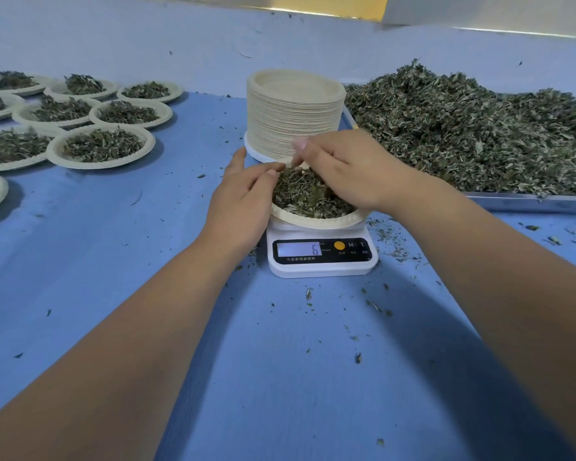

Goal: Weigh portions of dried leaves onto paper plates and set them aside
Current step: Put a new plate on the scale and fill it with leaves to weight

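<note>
My left hand (243, 197) lies against the left rim of the paper plate (316, 221) that sits on top of the scale (321, 252). Its fingers are stretched out, loose and flat, over the edge of the dried leaves (308, 196), and the thumb points away from me. It clasps nothing. My right hand (345, 171) comes in over the far right side of the same plate, with its fingers bent down into the leaves and the thumb raised. I cannot tell whether those fingers have a pinch of leaf between them or are only resting there (the fingertips are buried in the leaves). The portion being weighed is in that plate on the scale, and the lit display shows a 6.

Just behind the scale stands a tall stack of plates (293, 111). To the right of the scale and a little behind it, a big heap of leaves (473, 134) fills a metal tray (529, 201). Well to the left of the scale, a cluster of filled plates (100, 146) lies spread out, their rims overlapping. Under the scale is the blue table (280, 361), with leaf crumbs (373, 306) scattered near the scale's front and right side
</note>
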The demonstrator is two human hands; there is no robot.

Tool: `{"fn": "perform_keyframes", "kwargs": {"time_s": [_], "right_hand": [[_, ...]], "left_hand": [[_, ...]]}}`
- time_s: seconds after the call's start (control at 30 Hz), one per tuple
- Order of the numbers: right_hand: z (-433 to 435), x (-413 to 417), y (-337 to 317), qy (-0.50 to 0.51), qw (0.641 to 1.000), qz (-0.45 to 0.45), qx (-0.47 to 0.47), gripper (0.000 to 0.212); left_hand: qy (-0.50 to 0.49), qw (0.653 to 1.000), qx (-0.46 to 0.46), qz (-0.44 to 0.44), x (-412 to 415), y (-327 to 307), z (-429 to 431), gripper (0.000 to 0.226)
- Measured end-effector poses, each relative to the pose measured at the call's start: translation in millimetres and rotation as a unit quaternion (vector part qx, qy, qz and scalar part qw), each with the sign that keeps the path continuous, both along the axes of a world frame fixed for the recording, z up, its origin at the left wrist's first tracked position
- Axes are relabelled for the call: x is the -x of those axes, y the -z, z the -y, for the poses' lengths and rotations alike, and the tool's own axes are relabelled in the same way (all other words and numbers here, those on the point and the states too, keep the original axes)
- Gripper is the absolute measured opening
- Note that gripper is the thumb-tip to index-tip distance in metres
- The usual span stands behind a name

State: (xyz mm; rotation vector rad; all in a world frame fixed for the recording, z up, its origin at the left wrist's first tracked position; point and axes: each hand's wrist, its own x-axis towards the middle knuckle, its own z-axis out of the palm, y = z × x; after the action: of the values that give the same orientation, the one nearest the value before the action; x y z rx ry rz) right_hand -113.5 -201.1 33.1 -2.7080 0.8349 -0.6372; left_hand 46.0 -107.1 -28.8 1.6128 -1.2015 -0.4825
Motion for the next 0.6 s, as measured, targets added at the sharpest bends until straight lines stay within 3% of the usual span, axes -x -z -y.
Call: {"fn": "perform_keyframes", "kwargs": {"time_s": [0.13,0.3,0.43,0.53,0.6], "right_hand": [[26.2,20.7,-1.0,0.093,0.993,0.077,0.005,0.05],[75.5,64.1,17.1,0.264,0.964,-0.005,0.034,0.044],[90.3,71.2,26.4,0.298,0.936,-0.168,-0.082,0.073],[93.4,66.9,25.2,0.295,0.923,-0.197,-0.15,0.101],[96.4,68.0,27.9,0.294,0.924,-0.205,-0.133,0.102]], "left_hand": [[-0.002,1.0,0.002,-0.02,0.1,1.8,-0.4,0.037],[0.002,0.999,0.004,-0.039,0.5,4.4,1.6,0.039],[0.004,0.999,-0.001,-0.046,0.6,6.7,4.4,0.042],[0.01,0.999,0.011,-0.05,-1.1,8.7,5.6,0.039],[0.006,0.999,0.014,-0.05,-1.4,8.5,5.9,0.038]]}}
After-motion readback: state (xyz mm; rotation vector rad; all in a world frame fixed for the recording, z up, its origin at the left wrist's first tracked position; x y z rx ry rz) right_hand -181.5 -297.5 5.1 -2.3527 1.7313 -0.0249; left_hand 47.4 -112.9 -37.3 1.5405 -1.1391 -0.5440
